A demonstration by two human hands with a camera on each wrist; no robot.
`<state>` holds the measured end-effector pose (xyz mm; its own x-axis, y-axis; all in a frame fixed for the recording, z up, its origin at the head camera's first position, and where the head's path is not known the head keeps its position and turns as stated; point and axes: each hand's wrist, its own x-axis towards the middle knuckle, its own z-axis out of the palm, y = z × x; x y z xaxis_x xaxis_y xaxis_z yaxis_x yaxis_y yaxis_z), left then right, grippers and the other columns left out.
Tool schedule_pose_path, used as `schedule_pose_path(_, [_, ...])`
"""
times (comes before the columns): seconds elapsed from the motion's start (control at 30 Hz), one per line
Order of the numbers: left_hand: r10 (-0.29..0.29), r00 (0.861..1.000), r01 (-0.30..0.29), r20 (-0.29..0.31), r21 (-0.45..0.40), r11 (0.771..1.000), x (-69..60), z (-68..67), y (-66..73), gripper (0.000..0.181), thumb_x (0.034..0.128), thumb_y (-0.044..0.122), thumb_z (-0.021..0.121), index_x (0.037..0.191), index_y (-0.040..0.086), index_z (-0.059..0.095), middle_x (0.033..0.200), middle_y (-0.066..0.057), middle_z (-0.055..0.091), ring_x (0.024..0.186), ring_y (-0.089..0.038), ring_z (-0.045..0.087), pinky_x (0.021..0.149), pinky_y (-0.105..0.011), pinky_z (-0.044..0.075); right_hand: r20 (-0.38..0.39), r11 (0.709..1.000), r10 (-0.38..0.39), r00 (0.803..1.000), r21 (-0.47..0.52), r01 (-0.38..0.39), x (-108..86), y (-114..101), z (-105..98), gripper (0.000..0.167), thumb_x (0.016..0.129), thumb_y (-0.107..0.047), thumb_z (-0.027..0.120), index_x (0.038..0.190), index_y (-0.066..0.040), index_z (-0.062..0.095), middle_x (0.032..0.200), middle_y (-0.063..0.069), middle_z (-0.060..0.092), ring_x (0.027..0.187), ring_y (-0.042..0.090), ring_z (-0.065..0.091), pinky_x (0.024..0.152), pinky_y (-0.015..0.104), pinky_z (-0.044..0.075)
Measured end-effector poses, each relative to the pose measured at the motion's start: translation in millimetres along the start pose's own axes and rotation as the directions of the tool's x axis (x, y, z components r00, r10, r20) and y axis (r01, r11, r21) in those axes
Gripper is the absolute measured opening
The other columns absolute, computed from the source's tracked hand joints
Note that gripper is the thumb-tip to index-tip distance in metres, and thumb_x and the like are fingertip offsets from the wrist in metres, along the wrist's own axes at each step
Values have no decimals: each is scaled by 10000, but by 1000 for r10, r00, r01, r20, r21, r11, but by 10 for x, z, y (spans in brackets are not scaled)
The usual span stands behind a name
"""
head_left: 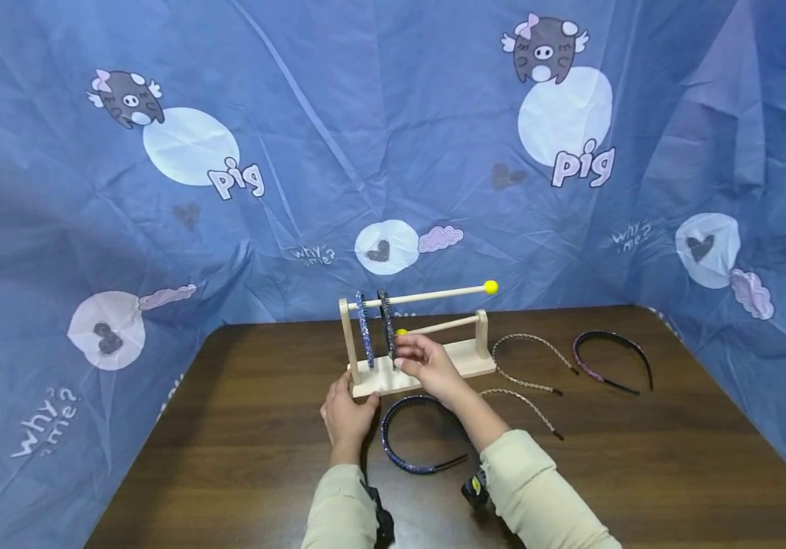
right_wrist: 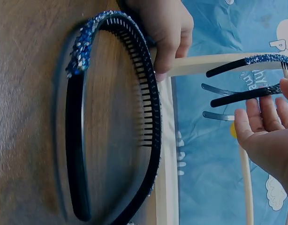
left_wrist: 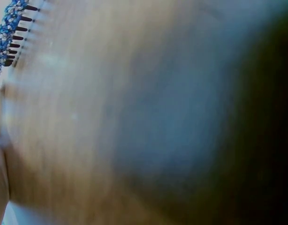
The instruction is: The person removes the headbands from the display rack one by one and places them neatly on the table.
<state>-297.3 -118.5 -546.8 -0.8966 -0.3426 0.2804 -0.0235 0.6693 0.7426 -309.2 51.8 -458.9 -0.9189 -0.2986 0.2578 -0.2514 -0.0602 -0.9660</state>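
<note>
A wooden stand point(head_left: 464, 358) has two rods tipped with yellow balls. My left hand point(head_left: 349, 412) grips the left end of its base. On the upper rod point(head_left: 434, 295) hang a blue glittery headband point(head_left: 365, 332) and, to its right, a dark glittery headband point(head_left: 386, 316). My right hand point(head_left: 428, 367) holds the dark headband near its lower end; in the right wrist view the fingers point(right_wrist: 266, 115) lie behind the band with the thumb in front. The left wrist view is mostly blurred, with part of a blue headband point(left_wrist: 10, 33) at its edge.
A blue headband point(head_left: 387, 442) lies on the brown table point(head_left: 242, 442) in front of the stand, between the forearms. To the right lie two braided gold headbands point(head_left: 530, 337) and a pink glittery headband point(head_left: 591, 370). A blue printed cloth point(head_left: 338, 91) hangs behind.
</note>
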Motion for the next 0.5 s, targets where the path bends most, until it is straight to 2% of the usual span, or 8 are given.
schedule_pose_path(0.23, [-9, 1000, 9, 1, 10, 1000, 4, 8, 14, 666, 684, 273, 771, 1269, 66, 528, 1210, -134, 555, 1139, -312, 481, 945, -456, 281, -94, 1000, -9, 995, 0, 9, 20, 43, -1, 267, 812, 95, 597, 1076, 115, 565, 954, 182, 635, 886, 228, 582, 749, 272, 473])
schedule_pose_path(0.33, [-9, 1000, 9, -2, 12, 1000, 11, 17, 6, 669, 682, 276, 770, 1269, 68, 527, 1210, -133, 555, 1136, -312, 482, 944, -455, 281, -135, 998, 15, 991, 61, -7, 33, 37, -17, 240, 803, 109, 594, 1039, 135, 560, 914, 163, 630, 839, 189, 585, 738, 265, 496])
schedule_pose_path(0.5, [-18, 1000, 18, -2, 21, 1000, 17, 26, -10, 678, 677, 280, 769, 1275, 73, 524, 1218, -129, 551, 1136, -307, 481, 939, -445, 279, -175, 988, 36, 984, 156, -9, 69, -3, -68, 186, 807, 146, 565, 990, 144, 538, 900, 191, 606, 842, 218, 610, 749, 298, 518])
